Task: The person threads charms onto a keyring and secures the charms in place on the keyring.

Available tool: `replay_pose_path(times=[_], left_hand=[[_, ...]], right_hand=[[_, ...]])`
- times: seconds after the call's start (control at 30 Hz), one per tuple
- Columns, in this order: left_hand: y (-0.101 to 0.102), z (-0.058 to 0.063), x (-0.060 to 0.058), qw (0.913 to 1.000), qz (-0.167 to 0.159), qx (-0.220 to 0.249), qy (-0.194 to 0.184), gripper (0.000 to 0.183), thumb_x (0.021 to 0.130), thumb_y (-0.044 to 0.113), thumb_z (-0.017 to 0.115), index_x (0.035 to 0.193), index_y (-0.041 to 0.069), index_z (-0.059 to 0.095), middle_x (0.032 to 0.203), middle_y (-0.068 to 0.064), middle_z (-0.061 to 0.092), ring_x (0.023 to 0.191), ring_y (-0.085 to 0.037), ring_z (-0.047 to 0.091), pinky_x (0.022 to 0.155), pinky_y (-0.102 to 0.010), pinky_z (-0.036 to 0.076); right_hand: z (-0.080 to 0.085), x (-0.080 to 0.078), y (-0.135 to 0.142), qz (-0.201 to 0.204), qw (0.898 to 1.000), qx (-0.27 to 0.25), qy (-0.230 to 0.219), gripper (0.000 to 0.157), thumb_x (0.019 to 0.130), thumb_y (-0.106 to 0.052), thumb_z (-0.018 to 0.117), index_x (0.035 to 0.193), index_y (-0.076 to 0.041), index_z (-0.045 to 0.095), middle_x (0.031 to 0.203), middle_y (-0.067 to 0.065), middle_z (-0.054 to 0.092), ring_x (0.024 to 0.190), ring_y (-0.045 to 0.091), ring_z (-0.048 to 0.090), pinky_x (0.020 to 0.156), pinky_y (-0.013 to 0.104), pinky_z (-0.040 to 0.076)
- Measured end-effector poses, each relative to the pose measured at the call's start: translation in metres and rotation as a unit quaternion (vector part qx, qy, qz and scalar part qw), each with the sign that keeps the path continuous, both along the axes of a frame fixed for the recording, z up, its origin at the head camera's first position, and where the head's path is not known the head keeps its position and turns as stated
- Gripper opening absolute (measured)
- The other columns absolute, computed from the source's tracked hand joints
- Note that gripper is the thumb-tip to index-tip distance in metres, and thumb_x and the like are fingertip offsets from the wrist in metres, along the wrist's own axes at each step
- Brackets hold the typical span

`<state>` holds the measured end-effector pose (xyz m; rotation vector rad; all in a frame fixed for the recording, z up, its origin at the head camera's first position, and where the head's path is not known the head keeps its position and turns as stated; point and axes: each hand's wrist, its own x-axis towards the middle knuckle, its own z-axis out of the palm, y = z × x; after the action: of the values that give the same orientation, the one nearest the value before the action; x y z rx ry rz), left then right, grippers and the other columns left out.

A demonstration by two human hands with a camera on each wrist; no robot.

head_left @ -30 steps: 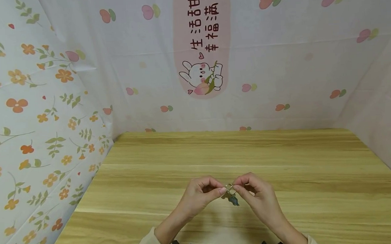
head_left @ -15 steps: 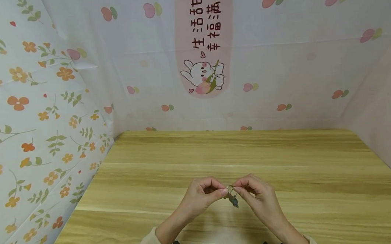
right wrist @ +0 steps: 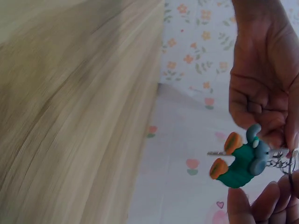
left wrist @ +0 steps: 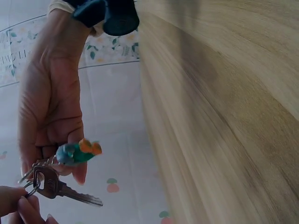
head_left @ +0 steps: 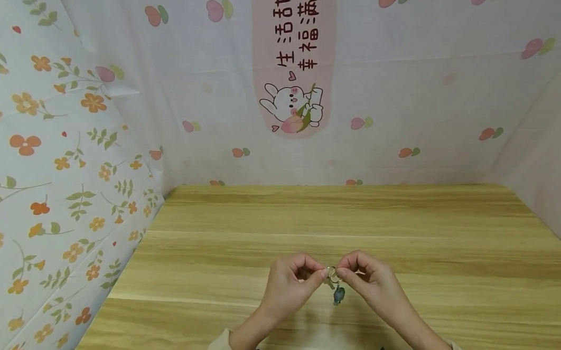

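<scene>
Over the tabletop, my left hand (head_left: 291,284) and my right hand (head_left: 369,281) meet at a small metal key ring (head_left: 334,274), each pinching one side of it between thumb and fingertips. From the ring a key (left wrist: 50,184) points out below the hands in the left wrist view. A short chain also links the ring to an elephant-shaped charm (right wrist: 245,161), grey-headed with a teal body and orange feet. In the head view the charm dangles just under the fingertips. Parts of the ring lie hidden behind the fingers.
Beneath the hands spreads a wood-grain table (head_left: 217,241). A white curtain (head_left: 199,84) with tulip prints and a rabbit drawing rises behind it. To the left hangs a flowered cloth (head_left: 28,183), right at the table's side edge. Dark straps sit near both wrists.
Both hands stay nearly in place, pinching the ring. The charm has swung down and now hangs lower, and more of the ring shows between the fingertips. The head view has shifted slightly.
</scene>
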<state>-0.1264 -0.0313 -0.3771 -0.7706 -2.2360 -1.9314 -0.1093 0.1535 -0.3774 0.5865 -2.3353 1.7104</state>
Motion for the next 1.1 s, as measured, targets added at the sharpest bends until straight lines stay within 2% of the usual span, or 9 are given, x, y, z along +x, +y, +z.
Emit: replay_pose_path(times=[0.07, 0.17, 0.37, 0.47, 0.57, 0.73, 0.9, 1.1], left_hand=[[0.002, -0.002, 0.001, 0.9990, 0.016, 0.001, 0.043, 0.005, 0.081, 0.003, 0.070, 0.077, 0.003, 0.069, 0.071, -0.010, 0.069, 0.056, 0.000, 0.058, 0.047, -0.019, 0.047], [0.004, -0.001, 0.002, 0.9961, 0.033, -0.001, 0.082, 0.005, 0.080, 0.002, 0.071, 0.076, 0.004, 0.068, 0.071, -0.008, 0.069, 0.058, -0.003, 0.060, 0.050, -0.022, 0.050], [0.004, 0.000, 0.005, 0.9921, 0.044, 0.002, 0.118, 0.007, 0.079, -0.001, 0.071, 0.076, 0.005, 0.068, 0.069, -0.007, 0.068, 0.057, -0.005, 0.060, 0.048, -0.022, 0.050], [0.004, 0.001, 0.005, 0.9906, 0.048, 0.003, 0.128, 0.008, 0.079, -0.002, 0.070, 0.076, 0.005, 0.067, 0.069, -0.006, 0.068, 0.057, -0.005, 0.060, 0.049, -0.020, 0.049], [0.005, 0.001, 0.006, 0.9897, 0.050, 0.005, 0.134, 0.008, 0.078, -0.002, 0.070, 0.076, 0.005, 0.067, 0.069, -0.006, 0.068, 0.057, -0.006, 0.061, 0.049, -0.020, 0.049], [0.005, 0.001, 0.007, 0.9897, 0.050, 0.007, 0.134, 0.008, 0.079, -0.002, 0.070, 0.076, 0.005, 0.067, 0.072, -0.007, 0.068, 0.058, -0.006, 0.061, 0.048, -0.022, 0.049], [0.006, 0.003, 0.008, 0.9896, 0.052, 0.013, 0.134, 0.009, 0.079, -0.002, 0.070, 0.075, 0.005, 0.067, 0.071, -0.007, 0.068, 0.057, -0.006, 0.060, 0.048, -0.022, 0.049], [0.007, 0.003, 0.009, 0.9876, 0.057, 0.024, 0.144, 0.009, 0.079, -0.002, 0.070, 0.074, 0.004, 0.066, 0.071, -0.008, 0.068, 0.058, -0.008, 0.062, 0.050, -0.021, 0.050]], right_hand=[[0.002, 0.001, 0.000, 0.003, 0.999, -0.012, -0.036, 0.008, 0.091, -0.007, 0.061, 0.086, 0.000, 0.060, 0.078, 0.003, 0.060, 0.074, 0.004, 0.057, 0.066, 0.024, 0.054], [0.004, 0.002, -0.001, 0.009, 0.997, -0.030, -0.073, 0.011, 0.092, -0.008, 0.059, 0.086, 0.002, 0.058, 0.079, 0.002, 0.061, 0.076, 0.005, 0.059, 0.069, 0.025, 0.054], [0.008, 0.004, -0.001, 0.044, 0.987, -0.079, -0.136, 0.018, 0.094, -0.008, 0.056, 0.089, 0.009, 0.053, 0.083, -0.003, 0.062, 0.080, 0.008, 0.062, 0.076, 0.026, 0.054], [0.009, 0.004, -0.001, 0.067, 0.980, -0.109, -0.154, 0.016, 0.094, -0.007, 0.054, 0.089, 0.008, 0.052, 0.083, -0.003, 0.061, 0.080, 0.007, 0.062, 0.076, 0.027, 0.054], [0.010, 0.005, 0.000, 0.087, 0.973, -0.136, -0.167, 0.009, 0.094, -0.006, 0.054, 0.088, 0.001, 0.053, 0.084, -0.004, 0.061, 0.079, 0.006, 0.062, 0.077, 0.027, 0.055], [0.011, 0.005, 0.000, 0.096, 0.965, -0.159, -0.185, 0.007, 0.094, -0.006, 0.054, 0.087, -0.008, 0.055, 0.083, -0.005, 0.061, 0.078, 0.006, 0.063, 0.078, 0.028, 0.055], [0.012, 0.006, 0.000, 0.101, 0.960, -0.169, -0.198, 0.009, 0.094, -0.006, 0.054, 0.087, -0.011, 0.056, 0.083, -0.006, 0.060, 0.079, 0.006, 0.063, 0.079, 0.028, 0.055], [0.012, 0.005, 0.000, 0.139, 0.951, -0.194, -0.198, 0.010, 0.096, -0.005, 0.050, 0.089, -0.010, 0.054, 0.086, -0.004, 0.062, 0.084, 0.010, 0.067, 0.081, 0.028, 0.054]])
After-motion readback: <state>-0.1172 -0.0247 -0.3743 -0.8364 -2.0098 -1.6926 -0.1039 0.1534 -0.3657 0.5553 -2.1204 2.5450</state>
